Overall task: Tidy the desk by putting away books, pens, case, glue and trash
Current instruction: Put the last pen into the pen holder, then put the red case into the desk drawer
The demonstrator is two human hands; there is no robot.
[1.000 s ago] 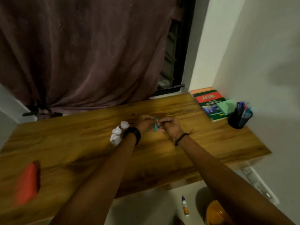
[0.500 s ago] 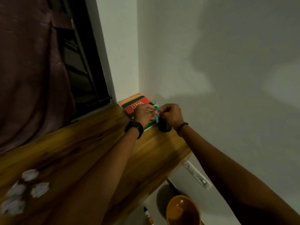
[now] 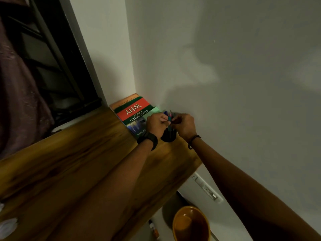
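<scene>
The head view looks forward and down, close over the desk (image 3: pixel 73 167) beside the wall (image 3: pixel 225 75).

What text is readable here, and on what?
"WHY": red band of the top book, upside down in view.
"ILLUSTRATED BOOK OF": green area under that band.
"ES BOOK": fragment lower on the same cover.
Orange book beneath: edge print too blurred.
Glue bottle on the floor: label too small.
Pen pinched between left hand and right hand: nothing readable.

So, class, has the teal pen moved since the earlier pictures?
Yes, rightward. Earlier the pen was held far left of the books; now the left hand and right hand hold it over the black pot beside them.
</scene>
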